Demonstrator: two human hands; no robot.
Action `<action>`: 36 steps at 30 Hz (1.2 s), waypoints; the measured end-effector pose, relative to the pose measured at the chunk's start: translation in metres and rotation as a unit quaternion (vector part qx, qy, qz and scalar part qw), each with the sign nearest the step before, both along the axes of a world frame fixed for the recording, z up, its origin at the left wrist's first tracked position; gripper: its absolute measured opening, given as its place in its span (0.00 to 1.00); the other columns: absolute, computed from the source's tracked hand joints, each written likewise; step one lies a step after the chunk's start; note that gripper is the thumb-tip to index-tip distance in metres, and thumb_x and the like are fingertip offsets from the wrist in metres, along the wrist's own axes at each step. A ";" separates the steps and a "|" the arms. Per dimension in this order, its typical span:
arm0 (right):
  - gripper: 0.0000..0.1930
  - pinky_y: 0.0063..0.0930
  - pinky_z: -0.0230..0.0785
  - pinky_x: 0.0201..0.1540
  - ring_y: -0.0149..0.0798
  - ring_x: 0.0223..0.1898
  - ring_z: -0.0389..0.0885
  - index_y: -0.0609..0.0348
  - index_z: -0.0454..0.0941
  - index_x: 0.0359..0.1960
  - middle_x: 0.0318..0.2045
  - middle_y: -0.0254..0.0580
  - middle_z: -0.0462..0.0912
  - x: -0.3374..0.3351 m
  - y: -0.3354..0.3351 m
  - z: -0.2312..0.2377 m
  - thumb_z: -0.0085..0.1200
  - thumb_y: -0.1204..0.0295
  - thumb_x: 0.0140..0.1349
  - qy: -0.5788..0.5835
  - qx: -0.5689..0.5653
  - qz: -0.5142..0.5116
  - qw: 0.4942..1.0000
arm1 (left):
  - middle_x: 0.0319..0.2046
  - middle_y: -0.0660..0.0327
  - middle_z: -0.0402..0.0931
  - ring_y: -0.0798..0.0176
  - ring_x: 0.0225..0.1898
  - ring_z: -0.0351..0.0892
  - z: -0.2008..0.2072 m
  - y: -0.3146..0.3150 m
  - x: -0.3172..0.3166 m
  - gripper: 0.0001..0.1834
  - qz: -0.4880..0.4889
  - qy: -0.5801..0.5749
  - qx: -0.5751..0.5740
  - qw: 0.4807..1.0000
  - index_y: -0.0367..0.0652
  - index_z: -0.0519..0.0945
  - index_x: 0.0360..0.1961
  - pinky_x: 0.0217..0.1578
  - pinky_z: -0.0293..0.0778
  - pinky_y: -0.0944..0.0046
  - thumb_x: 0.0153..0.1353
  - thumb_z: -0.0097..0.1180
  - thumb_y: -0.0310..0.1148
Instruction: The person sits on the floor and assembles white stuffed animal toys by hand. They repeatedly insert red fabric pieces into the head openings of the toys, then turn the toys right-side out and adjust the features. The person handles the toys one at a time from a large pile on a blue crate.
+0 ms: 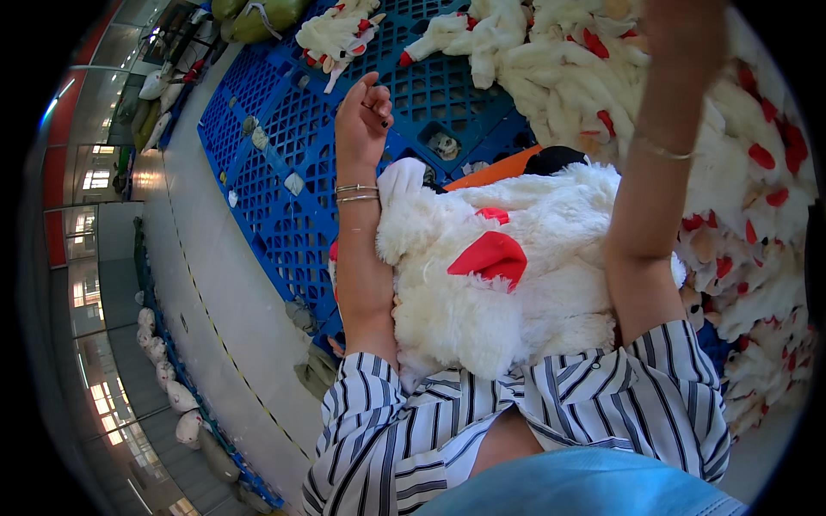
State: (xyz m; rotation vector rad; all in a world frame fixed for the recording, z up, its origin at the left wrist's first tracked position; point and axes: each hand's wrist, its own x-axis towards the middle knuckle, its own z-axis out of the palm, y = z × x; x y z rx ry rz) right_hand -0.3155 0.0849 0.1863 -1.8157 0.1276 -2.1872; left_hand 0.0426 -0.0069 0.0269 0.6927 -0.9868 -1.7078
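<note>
A fluffy white plush piece (551,206) lies across my lap, between my forearms. On it shows a red, pointed fabric part (490,258), with a smaller red part above it. My left hand (365,113) is raised beyond the plush, over the blue pallets, its fingers curled in; no object shows in them. The left forearm lies along the plush's left side. High at the upper right edge is my right hand (686,39), dark and smeared, its fingers not discernible. That forearm rises past the plush's right side, over a heap of similar pieces.
Blue plastic pallets (288,163) spread ahead and left. Heaped white plush skins (568,95) with red parts fill the far and right sides; another plush piece (340,39) lies on the pallets. An orange strip (495,168) lies behind my plush. Pale bags (182,396) line the far left.
</note>
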 end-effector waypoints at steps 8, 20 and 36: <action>0.39 0.43 0.73 0.49 0.53 0.46 0.82 0.63 0.68 0.61 0.44 0.58 0.83 0.187 0.039 -0.135 0.61 0.47 0.54 0.665 0.414 0.089 0.615 | 0.30 0.63 0.80 0.71 0.26 0.72 0.015 -0.001 -0.012 0.12 0.003 0.025 -0.013 1.000 0.40 0.77 0.48 0.23 0.67 0.72 0.69 0.51 0.35; 0.19 0.36 0.77 0.40 0.45 0.31 0.84 0.61 0.81 0.46 0.31 0.53 0.85 0.147 -0.009 -0.150 0.61 0.64 0.55 0.311 0.503 -0.017 0.806 | 0.32 0.63 0.80 0.70 0.29 0.74 0.020 -0.001 0.003 0.11 0.036 0.000 -0.051 0.998 0.39 0.77 0.48 0.29 0.70 0.71 0.68 0.52 0.33; 0.17 0.27 0.76 0.46 0.31 0.41 0.83 0.62 0.80 0.49 0.40 0.37 0.85 0.124 -0.059 -0.037 0.59 0.67 0.60 0.178 0.316 0.006 0.932 | 0.60 0.58 0.71 0.60 0.60 0.69 0.002 -0.001 -0.006 0.33 0.089 0.011 -0.092 0.992 0.46 0.65 0.66 0.59 0.66 0.56 0.72 0.35 0.58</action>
